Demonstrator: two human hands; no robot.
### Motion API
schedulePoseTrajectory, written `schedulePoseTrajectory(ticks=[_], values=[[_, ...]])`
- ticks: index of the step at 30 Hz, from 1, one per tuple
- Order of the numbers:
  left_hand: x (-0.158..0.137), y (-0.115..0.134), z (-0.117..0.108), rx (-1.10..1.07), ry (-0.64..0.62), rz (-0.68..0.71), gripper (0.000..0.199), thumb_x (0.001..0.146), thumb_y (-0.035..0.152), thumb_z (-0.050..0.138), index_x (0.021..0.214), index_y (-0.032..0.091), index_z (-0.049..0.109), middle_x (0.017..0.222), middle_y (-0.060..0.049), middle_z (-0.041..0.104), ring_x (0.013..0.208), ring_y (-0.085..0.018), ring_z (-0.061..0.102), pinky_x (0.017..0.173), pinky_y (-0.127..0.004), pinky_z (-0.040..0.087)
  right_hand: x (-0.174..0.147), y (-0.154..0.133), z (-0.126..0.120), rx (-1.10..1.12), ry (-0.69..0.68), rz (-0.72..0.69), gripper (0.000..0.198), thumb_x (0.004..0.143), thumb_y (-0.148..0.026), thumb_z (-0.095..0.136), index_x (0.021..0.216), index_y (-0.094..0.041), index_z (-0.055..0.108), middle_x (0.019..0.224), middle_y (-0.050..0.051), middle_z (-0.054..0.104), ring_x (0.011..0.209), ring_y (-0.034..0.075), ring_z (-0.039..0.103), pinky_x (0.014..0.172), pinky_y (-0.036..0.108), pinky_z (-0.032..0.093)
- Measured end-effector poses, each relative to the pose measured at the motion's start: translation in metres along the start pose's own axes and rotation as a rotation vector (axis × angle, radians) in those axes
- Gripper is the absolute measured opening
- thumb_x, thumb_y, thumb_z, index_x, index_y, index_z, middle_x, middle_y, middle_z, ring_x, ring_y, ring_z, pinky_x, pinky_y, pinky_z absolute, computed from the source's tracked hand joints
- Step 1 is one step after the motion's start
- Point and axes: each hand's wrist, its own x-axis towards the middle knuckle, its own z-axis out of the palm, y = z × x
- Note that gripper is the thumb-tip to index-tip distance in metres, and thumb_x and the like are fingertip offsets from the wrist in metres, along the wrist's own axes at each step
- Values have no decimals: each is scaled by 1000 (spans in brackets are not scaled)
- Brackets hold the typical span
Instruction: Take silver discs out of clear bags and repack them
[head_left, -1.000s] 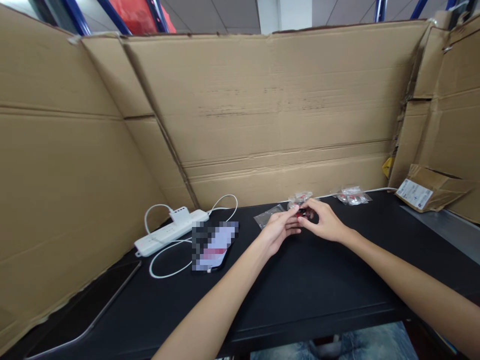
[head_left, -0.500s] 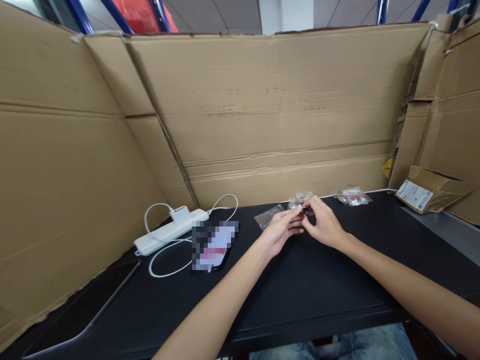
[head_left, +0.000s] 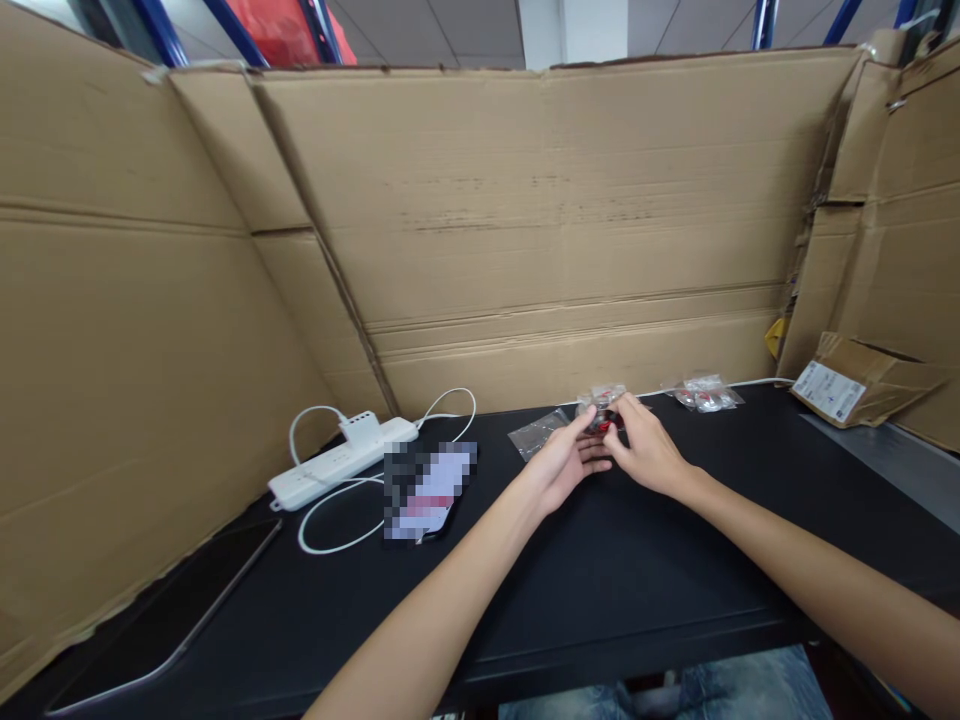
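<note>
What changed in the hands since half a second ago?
The left hand has its thumb slightly farther left, exposing more of the small red-and-dark object between it and the right hand. Both stay on it. Phone, power strip and box stayed put.

The phone (head_left: 431, 497) is pale purple with a pink stripe and blocky dark squares, and the power strip (head_left: 330, 475) to its left is white. Right of the phone, the little held thing (head_left: 604, 427) is red and black, and the bags (head_left: 706, 397) farther right are see-through with silver and red inside. The table (head_left: 645, 580) under the phone is black, and the cardboard wall (head_left: 570, 260) behind it is brown with thin dark smudges.
</note>
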Motion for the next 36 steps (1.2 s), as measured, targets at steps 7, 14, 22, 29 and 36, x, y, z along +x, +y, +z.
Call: schedulePoseTrajectory(ticks=[7, 14, 22, 29, 36], values=[[-3, 6, 1, -94, -46, -82, 40, 90, 47, 53, 82, 10, 66, 78, -11, 65, 70, -17, 62, 69, -29, 51, 2, 3, 7, 263, 39, 136, 7, 86, -16, 47, 81, -19, 52, 75, 1, 56, 66, 15, 52, 64, 28, 42], [-4, 8, -4, -94, -109, -100, 44, 91, 49, 48, 86, 9, 64, 82, -11, 65, 68, -19, 63, 68, -33, 52, 3, 13, 12, 511, -26, 244, 7, 84, -21, 50, 81, -19, 56, 78, 3, 63, 68, 15, 58, 65, 28, 45], [-1, 4, -7, 137, -87, 61, 41, 89, 51, 52, 92, 12, 65, 86, -11, 67, 70, -17, 64, 66, -31, 53, 6, 13, 10, 947, -138, 543, 11, 76, -27, 57, 74, -16, 58, 67, -1, 57, 56, 9, 49, 53, 23, 35], [-3, 14, -12, 507, -128, 392, 47, 79, 39, 71, 122, 21, 61, 111, -10, 63, 88, -17, 62, 71, -29, 52, 9, 12, 0, 1295, -230, 657, 19, 73, -27, 68, 67, -14, 55, 57, -5, 42, 49, 5, 32, 48, 23, 21], [-2, 17, -20, 727, -238, 474, 56, 76, 31, 74, 129, 24, 58, 122, -10, 59, 81, -14, 60, 77, -32, 51, 4, 19, -2, 1367, -365, 682, 24, 76, -30, 71, 70, -14, 55, 57, -6, 40, 50, 6, 35, 50, 23, 22]])
